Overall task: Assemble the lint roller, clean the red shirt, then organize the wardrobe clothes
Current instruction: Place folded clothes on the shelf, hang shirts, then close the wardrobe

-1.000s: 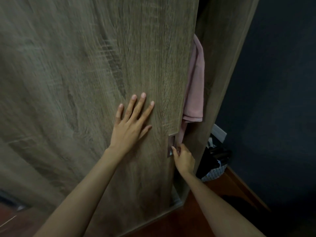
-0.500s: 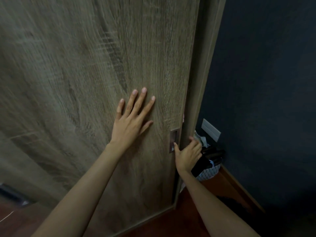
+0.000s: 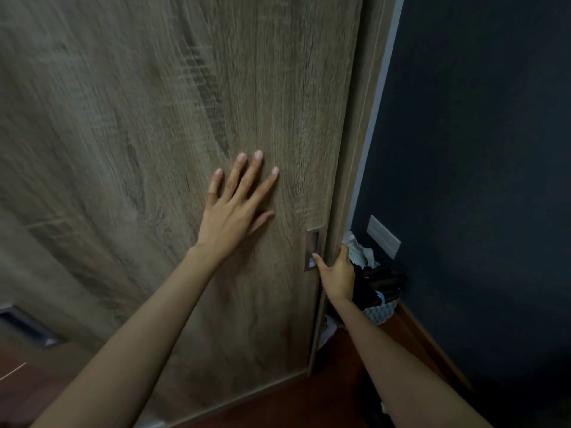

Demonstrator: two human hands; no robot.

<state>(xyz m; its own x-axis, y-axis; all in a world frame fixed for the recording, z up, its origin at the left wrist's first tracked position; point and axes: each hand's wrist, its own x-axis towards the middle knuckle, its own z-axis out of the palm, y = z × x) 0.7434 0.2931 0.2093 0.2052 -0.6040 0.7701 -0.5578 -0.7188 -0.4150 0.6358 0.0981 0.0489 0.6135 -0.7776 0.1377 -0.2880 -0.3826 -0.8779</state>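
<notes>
The wood-grain sliding wardrobe door (image 3: 154,149) fills most of the head view and stands against the wardrobe's right side panel (image 3: 355,168). My left hand (image 3: 238,205) lies flat on the door, fingers spread and straight. My right hand (image 3: 335,270) is at the door's right edge, its thumb at the recessed metal handle (image 3: 312,245) and its fingers round the side panel. No clothes, red shirt or lint roller show; the wardrobe's inside is hidden.
A dark blue wall (image 3: 479,180) stands close on the right with a white wall plate (image 3: 384,236). A patterned basket (image 3: 381,308) of dark items and crumpled paper sits in the corner on the reddish wood floor (image 3: 278,406).
The door has slid right until the gap shut, hiding the pink garment seen a second ago. My right hand moved with the door's edge; my left hand stayed flat on it.
</notes>
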